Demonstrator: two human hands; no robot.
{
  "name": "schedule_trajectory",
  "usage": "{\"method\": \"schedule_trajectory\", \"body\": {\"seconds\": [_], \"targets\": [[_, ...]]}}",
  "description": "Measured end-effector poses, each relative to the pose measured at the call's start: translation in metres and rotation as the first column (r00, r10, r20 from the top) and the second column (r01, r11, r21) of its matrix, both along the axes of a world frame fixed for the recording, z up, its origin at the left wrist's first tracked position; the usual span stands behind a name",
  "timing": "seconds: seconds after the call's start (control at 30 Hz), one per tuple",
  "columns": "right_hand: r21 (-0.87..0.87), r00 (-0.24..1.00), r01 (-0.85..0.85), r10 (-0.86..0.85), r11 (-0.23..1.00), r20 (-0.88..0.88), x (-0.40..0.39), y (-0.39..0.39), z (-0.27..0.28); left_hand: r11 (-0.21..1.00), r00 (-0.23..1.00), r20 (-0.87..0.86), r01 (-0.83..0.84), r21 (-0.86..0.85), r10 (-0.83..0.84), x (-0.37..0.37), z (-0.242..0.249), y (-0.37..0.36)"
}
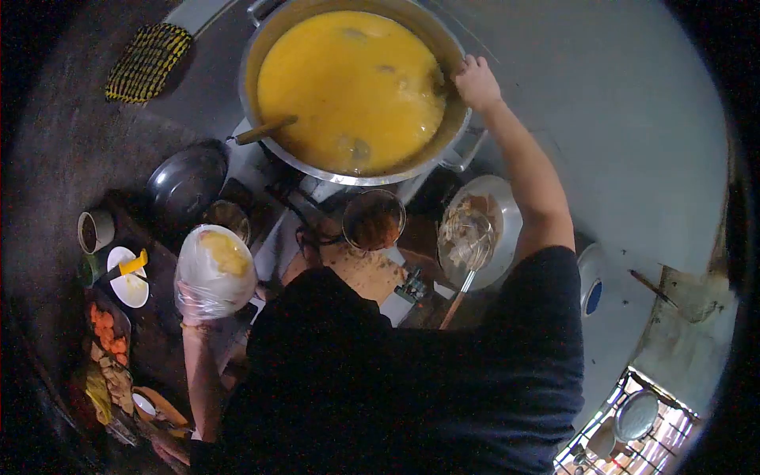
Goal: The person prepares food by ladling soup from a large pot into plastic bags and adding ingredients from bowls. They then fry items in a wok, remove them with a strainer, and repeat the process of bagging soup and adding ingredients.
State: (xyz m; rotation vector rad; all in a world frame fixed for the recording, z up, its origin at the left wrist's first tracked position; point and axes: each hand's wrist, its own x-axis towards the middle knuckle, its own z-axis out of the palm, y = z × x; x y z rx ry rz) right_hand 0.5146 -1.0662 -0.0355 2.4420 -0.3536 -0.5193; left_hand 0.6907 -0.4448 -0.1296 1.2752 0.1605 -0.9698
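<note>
My left hand [192,305] holds a white bowl [212,277] wrapped in clear plastic, with a yellow patch of food [226,253] on it. The plastic bunches near my fingers. My right hand [477,83] is closed at the right rim of a large metal pot [356,178]; what it grips, if anything, is hidden from me. Inside the pot is yellow, soupy liquid [348,87] with some darker spots. A dark shape shows in the liquid just left of my right hand. A wooden handle [267,131] leans over the pot's lower left rim.
Below the pot stand a brown-filled container [374,220] and a metal bowl [500,198] with a whisk [473,273]. To the left are a dark pan [188,186], a white plate [119,291] with a yellow-handled utensil [131,265], and orange pieces [107,331]. A black-yellow woven mat [149,63] lies upper left.
</note>
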Motion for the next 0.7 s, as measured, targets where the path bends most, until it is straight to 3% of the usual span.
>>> {"method": "schedule_trajectory", "body": {"seconds": [0.23, 0.3, 0.43, 0.53, 0.6, 0.63, 0.7], "targets": [[0.016, 0.996, -0.086, 0.086, 0.996, 0.003, -0.010, -0.020, -0.027, 1.000, 1.000, -0.009, 0.026, 0.016, -0.026, 0.001, 0.000, -0.002], [0.111, 0.993, -0.023, 0.036, 0.994, -0.111, -0.008, -0.023, -0.025, 0.999, 0.999, -0.014, 0.035, 0.022, -0.034, 0.002, -0.001, -0.003], [0.200, 0.992, -0.016, 0.041, 0.980, -0.119, -0.011, -0.032, -0.024, 0.998, 0.998, -0.019, 0.054, 0.026, -0.054, 0.004, -0.001, -0.003], [0.310, 0.991, 0.080, -0.041, 0.947, -0.130, -0.011, -0.030, -0.019, 0.997, 0.997, -0.024, 0.074, 0.028, -0.073, 0.005, -0.003, -0.005], [0.498, 0.955, 0.277, -0.176, 0.822, -0.240, -0.009, -0.028, -0.010, 0.996, 0.996, -0.030, 0.087, 0.026, -0.087, 0.007, -0.003, -0.006], [0.499, 0.955, 0.276, -0.175, 0.821, -0.241, -0.010, -0.027, -0.009, 0.995, 0.995, -0.033, 0.097, 0.026, -0.096, 0.008, -0.004, -0.006], [0.602, 0.924, 0.381, -0.261, 0.702, -0.280, -0.012, -0.024, -0.006, 0.993, 0.993, -0.043, 0.111, 0.030, -0.110, 0.011, -0.006, -0.007]]}}
